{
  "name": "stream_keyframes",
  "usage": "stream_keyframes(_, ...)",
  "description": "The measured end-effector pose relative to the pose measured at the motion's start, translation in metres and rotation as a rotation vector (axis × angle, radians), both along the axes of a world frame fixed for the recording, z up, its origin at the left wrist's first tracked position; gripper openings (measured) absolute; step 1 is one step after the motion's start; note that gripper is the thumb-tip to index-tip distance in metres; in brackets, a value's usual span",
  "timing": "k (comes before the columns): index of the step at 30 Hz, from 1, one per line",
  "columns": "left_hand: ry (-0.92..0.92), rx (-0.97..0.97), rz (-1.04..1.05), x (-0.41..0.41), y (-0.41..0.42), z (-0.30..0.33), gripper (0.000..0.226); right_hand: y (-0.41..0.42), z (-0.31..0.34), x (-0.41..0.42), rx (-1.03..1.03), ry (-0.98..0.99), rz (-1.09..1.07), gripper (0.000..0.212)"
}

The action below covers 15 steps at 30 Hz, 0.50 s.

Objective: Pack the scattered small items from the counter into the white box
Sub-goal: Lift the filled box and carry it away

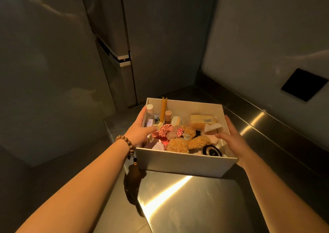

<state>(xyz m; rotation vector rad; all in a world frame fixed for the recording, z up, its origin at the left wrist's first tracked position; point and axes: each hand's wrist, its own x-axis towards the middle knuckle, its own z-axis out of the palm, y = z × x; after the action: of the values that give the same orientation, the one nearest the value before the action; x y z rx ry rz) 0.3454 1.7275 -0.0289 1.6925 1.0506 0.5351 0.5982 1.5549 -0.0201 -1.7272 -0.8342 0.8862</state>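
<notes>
While the white box (185, 163) sits on the steel worktop (187, 206) straight ahead of me, I have one hand on each of its side walls, so it lies squarely between my palms. My left hand (140, 127) clasps the left wall, thumb hooked over the rim and lying inside near the red checked scrunchie (162, 129), fingers running along the outside towards the far corner. My right hand (229, 136) does the same on the right wall, thumb inside, fingers outside. Both hands hold the box and nothing else. I cannot tell whether its base is touching the worktop or just clear of it.

Its contents look complete: a plush bear (185, 141), a yellow comb (162, 114) standing against the far wall, small bottles and a black round tin (211, 151). No loose items show on the worktop around it, so I judge the packing about finished.

The box's longer side runs left to right between my hands, and neither is nearer; any lift or slide must be shared evenly, or the box will tilt.
</notes>
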Motion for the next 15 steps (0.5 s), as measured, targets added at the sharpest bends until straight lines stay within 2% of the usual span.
stream_keyframes(7,-0.03,0.001,-0.007,-0.042,-0.027,-0.004,0.087,-0.029,-0.003,-0.039,0.013,0.004,-0.015,0.066)
stream_keyframes(9,-0.021,0.001,0.001,-0.063,-0.033,-0.005,0.087,-0.035,-0.002,-0.059,0.008,-0.006,0.009,0.062)
stream_keyframes(15,-0.013,-0.02,0.042,-0.152,-0.054,-0.003,0.09,-0.032,0.001,-0.137,0.005,-0.061,0.146,0.068)
